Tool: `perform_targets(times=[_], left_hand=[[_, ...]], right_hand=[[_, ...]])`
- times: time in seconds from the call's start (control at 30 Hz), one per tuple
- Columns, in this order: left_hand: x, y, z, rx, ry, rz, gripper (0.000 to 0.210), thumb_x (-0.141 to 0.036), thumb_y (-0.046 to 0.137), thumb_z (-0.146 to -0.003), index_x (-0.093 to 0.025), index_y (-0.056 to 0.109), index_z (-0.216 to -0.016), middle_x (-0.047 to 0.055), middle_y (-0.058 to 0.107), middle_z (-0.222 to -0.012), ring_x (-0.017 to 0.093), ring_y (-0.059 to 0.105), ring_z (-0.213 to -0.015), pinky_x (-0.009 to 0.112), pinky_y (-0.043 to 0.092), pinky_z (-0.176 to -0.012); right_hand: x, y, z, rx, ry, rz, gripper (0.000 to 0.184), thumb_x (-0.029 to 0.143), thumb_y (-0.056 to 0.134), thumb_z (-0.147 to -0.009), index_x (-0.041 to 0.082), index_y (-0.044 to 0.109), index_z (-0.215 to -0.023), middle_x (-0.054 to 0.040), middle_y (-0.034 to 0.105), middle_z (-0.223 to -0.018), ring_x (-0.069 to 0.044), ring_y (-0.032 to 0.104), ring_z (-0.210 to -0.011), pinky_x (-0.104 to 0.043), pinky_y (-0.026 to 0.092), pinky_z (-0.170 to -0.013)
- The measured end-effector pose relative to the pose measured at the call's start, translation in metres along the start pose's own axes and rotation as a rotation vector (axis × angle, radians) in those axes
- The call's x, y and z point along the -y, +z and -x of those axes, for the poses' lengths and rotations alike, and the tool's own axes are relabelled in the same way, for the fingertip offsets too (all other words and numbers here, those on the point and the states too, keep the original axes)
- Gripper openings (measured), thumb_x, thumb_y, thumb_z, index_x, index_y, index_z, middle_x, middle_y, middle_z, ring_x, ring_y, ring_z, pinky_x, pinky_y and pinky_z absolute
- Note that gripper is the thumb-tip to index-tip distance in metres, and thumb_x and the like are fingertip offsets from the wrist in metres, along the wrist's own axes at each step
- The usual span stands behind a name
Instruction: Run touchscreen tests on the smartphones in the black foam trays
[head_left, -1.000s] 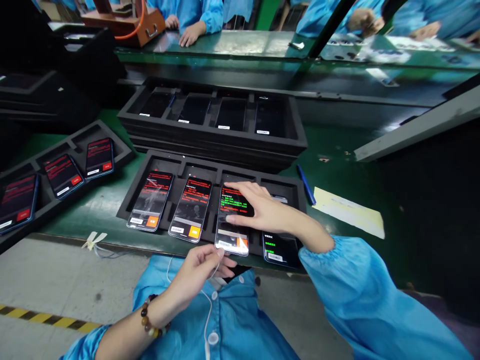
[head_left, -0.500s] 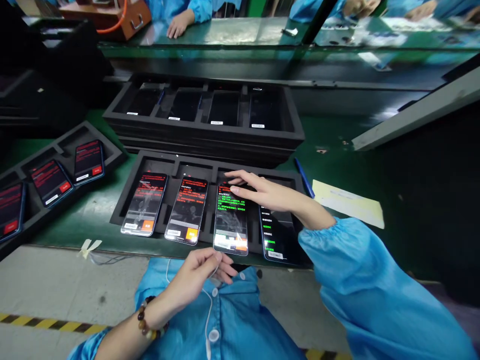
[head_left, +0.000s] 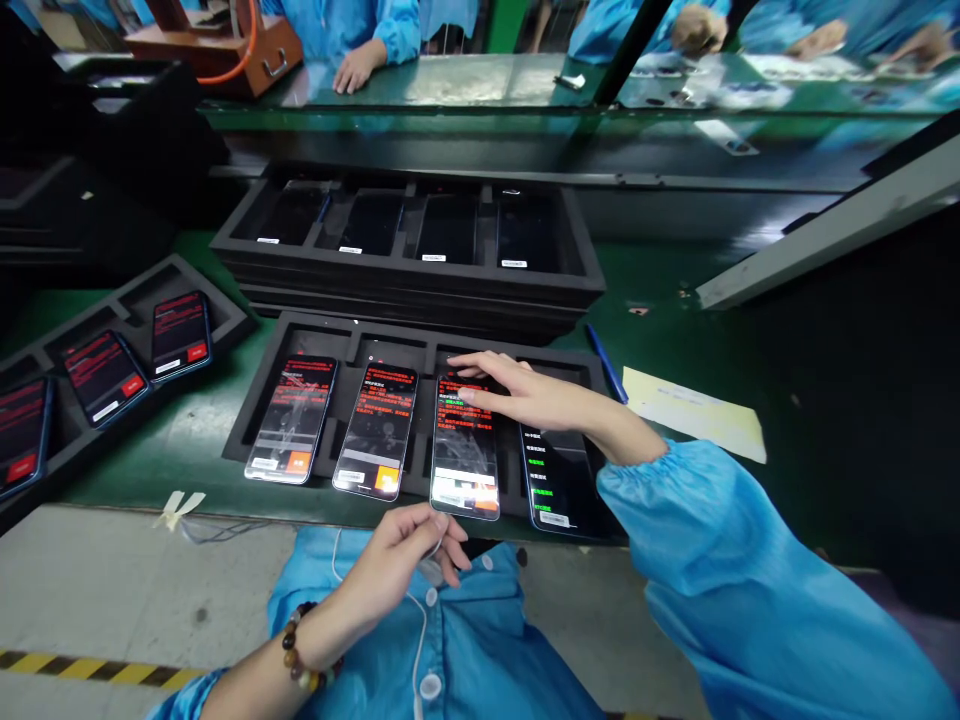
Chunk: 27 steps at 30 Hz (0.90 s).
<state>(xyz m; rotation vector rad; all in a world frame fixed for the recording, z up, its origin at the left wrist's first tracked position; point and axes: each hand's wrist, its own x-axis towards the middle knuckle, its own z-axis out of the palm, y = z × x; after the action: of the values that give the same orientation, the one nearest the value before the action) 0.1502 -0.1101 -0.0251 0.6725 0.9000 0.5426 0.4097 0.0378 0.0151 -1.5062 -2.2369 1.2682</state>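
Note:
My left hand point(head_left: 409, 550) pinches a white earphone cord point(head_left: 418, 640) between thumb and fingers, close to the bottom edge of a lit phone point(head_left: 466, 455). Whether its plug sits in the phone is hidden by the fingers. Over the upper part of that same screen, my right hand point(head_left: 510, 390) spreads its fingers and holds nothing. Red text fills most of the screen, with a little green. Beside it in the black foam tray point(head_left: 238, 435) lie a phone with an orange button point(head_left: 379, 430), another lit phone point(head_left: 296, 420), and a phone with a list point(head_left: 559, 480) under my right wrist.
Behind stands a stack of foam trays point(head_left: 405, 285) with dark phones on top. Another tray point(head_left: 225, 310) of red-text phones sits at left. A blue pen point(head_left: 607, 365) and a yellowish paper slip point(head_left: 694, 412) lie right. Across the bench rests a co-worker's hand point(head_left: 358, 68).
On the phone under my right hand, most of the green text has turned red. Both hands keep nearly the same places; the whole view has shifted slightly.

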Motion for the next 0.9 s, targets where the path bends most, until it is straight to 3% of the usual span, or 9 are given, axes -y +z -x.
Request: perform_targets(times=[0.07, 0.17, 0.27, 0.37, 0.53, 0.9], left_hand=[[0.001, 0.000, -0.001, 0.005, -0.005, 0.003, 0.061, -0.076, 0.083, -0.085, -0.015, 0.078, -0.089, 0.008, 0.078, -0.076, 0.018, 0.070, -0.063, 0.030, 0.052, -0.069], [0.001, -0.001, -0.002, 0.020, -0.007, 0.014, 0.064, -0.078, 0.083, -0.083, -0.015, 0.077, -0.089, 0.007, 0.077, -0.075, 0.017, 0.069, -0.061, 0.029, 0.051, -0.067], [0.001, -0.001, -0.002, 0.032, -0.004, 0.018, 0.065, -0.080, 0.083, -0.082, -0.015, 0.076, -0.089, 0.006, 0.076, -0.074, 0.016, 0.068, -0.059, 0.029, 0.050, -0.066], [0.000, -0.001, -0.001, 0.036, -0.004, 0.019, 0.066, -0.081, 0.082, -0.082, -0.015, 0.076, -0.088, 0.006, 0.075, -0.074, 0.016, 0.067, -0.059, 0.028, 0.049, -0.066], [0.001, -0.002, -0.001, 0.046, -0.002, 0.017, 0.066, -0.081, 0.081, -0.082, -0.015, 0.075, -0.089, 0.006, 0.075, -0.074, 0.017, 0.067, -0.059, 0.029, 0.049, -0.065], [0.003, -0.003, -0.003, 0.056, -0.012, 0.027, 0.068, -0.083, 0.081, -0.081, -0.016, 0.074, -0.088, 0.006, 0.076, -0.073, 0.016, 0.067, -0.057, 0.028, 0.049, -0.065]], right_hand=[[0.002, 0.004, 0.002, 0.001, -0.008, 0.045, 0.080, 0.082, 0.060, -0.097, 0.035, 0.052, -0.161, -0.0121, 0.062, -0.152, -0.039, 0.051, -0.149, -0.068, 0.032, -0.127], [0.006, 0.017, 0.007, -0.011, -0.025, 0.152, 0.107, 0.083, 0.079, -0.082, 0.033, 0.042, -0.169, -0.0159, 0.057, -0.151, -0.044, 0.051, -0.144, -0.071, 0.035, -0.125], [0.008, 0.030, 0.012, -0.040, -0.062, 0.227, 0.122, 0.077, 0.090, -0.074, 0.035, 0.034, -0.174, -0.0167, 0.050, -0.156, -0.047, 0.048, -0.145, -0.074, 0.031, -0.126], [0.007, 0.035, 0.014, -0.048, -0.093, 0.245, 0.121, 0.077, 0.089, -0.075, 0.036, 0.032, -0.175, -0.0168, 0.047, -0.160, -0.048, 0.046, -0.147, -0.076, 0.031, -0.126], [0.006, 0.033, 0.015, -0.059, -0.073, 0.222, 0.106, 0.085, 0.072, -0.088, 0.036, 0.033, -0.174, -0.0159, 0.051, -0.156, -0.046, 0.051, -0.143, -0.074, 0.034, -0.125], [0.007, 0.042, 0.022, -0.054, -0.071, 0.305, 0.117, 0.082, 0.083, -0.080, 0.035, 0.032, -0.174, -0.0184, 0.040, -0.169, -0.049, 0.040, -0.155, -0.074, 0.030, -0.128]])
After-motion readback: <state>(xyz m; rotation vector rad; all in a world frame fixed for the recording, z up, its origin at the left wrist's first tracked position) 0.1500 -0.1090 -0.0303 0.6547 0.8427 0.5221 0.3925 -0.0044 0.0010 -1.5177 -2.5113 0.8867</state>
